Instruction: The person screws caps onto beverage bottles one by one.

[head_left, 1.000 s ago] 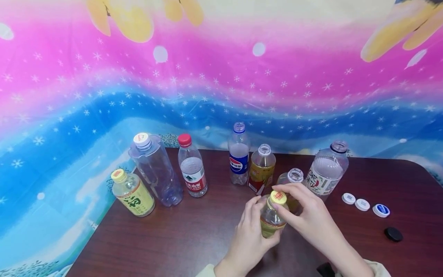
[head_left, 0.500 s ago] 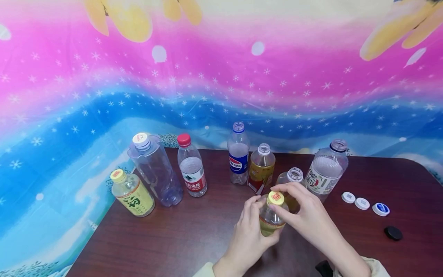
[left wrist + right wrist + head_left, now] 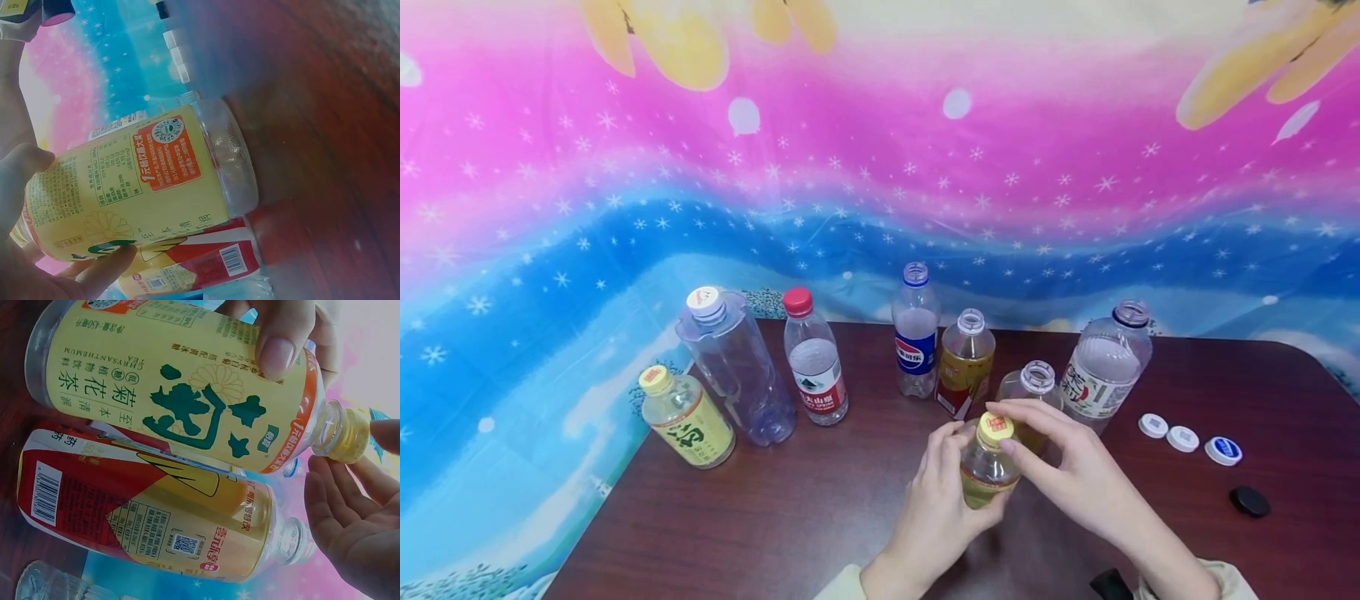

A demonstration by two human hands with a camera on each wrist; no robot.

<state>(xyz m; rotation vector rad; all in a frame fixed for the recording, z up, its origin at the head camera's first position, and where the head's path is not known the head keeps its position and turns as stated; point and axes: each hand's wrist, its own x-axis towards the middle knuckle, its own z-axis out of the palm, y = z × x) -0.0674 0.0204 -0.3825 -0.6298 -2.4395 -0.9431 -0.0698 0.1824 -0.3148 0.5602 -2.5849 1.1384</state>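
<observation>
My left hand [image 3: 936, 500] grips the body of a chrysanthemum tea bottle [image 3: 181, 381] with a yellow label, thumb on one side and fingers round the other. At its top, the thumb and fingers of my right hand [image 3: 1075, 471] are round the yellow cap [image 3: 996, 428], which sits on the neck. The right wrist view shows the thumb at the cap's outer face and the fingertips below its edge. Just behind, an uncapped bottle [image 3: 1037, 379] is partly hidden by my right hand; its red and yellow label [image 3: 156, 519] shows in the right wrist view.
Uncapped bottles stand behind: a Pepsi bottle [image 3: 916, 333], a gold-labelled one [image 3: 966, 367] and a wide clear one [image 3: 1105, 367]. Capped bottles at left include a red-capped water bottle [image 3: 816, 358]. White caps [image 3: 1183, 439] and a black cap [image 3: 1250, 502] lie at right.
My right thumb has shifted slightly to the right along the yellow cap's edge. The left hand keeps its grip on the bottle, and the other bottles stand as before.
</observation>
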